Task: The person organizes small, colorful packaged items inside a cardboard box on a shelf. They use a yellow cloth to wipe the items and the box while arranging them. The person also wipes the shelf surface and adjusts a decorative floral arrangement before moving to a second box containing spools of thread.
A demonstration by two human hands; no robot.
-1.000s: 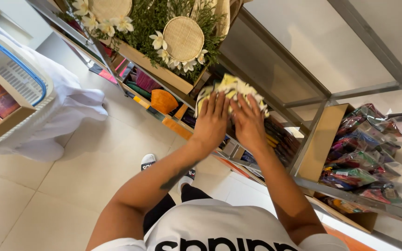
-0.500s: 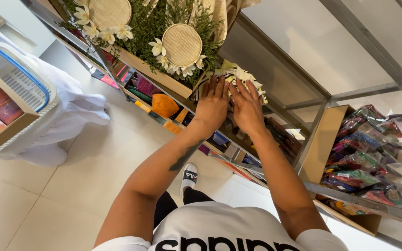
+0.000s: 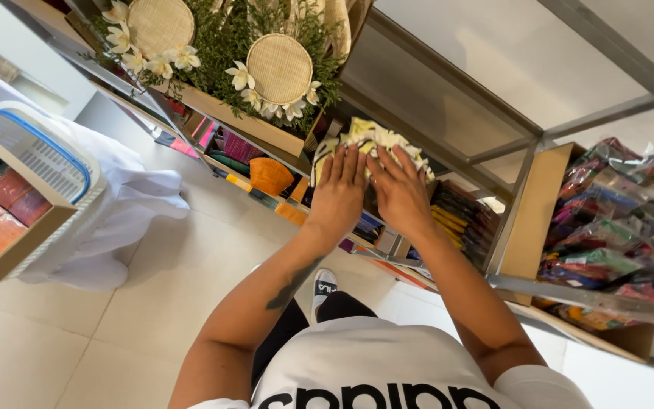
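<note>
I see left hand [image 3: 336,195] and right hand [image 3: 400,193] side by side, fingers spread flat on yellow-white flower bunch [image 3: 372,138], bunch just beyond fingertips on shelf [image 3: 448,163].

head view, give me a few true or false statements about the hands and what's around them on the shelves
1. Both hands rest on a cream and yellow flower bundle. True: the left hand and right hand lie side by side on it.
2. The right hand holds an orange basket. False: the orange basket sits on a lower shelf, left of the hands, untouched.
3. A wooden planter with greenery and round woven discs stands left of the flower bundle. True.
4. The shelf to the right is full of glass bottles. False: it holds colourful plastic-wrapped packets in a cardboard box.
5. A white cloth hangs down to the floor at the left. True.
</note>
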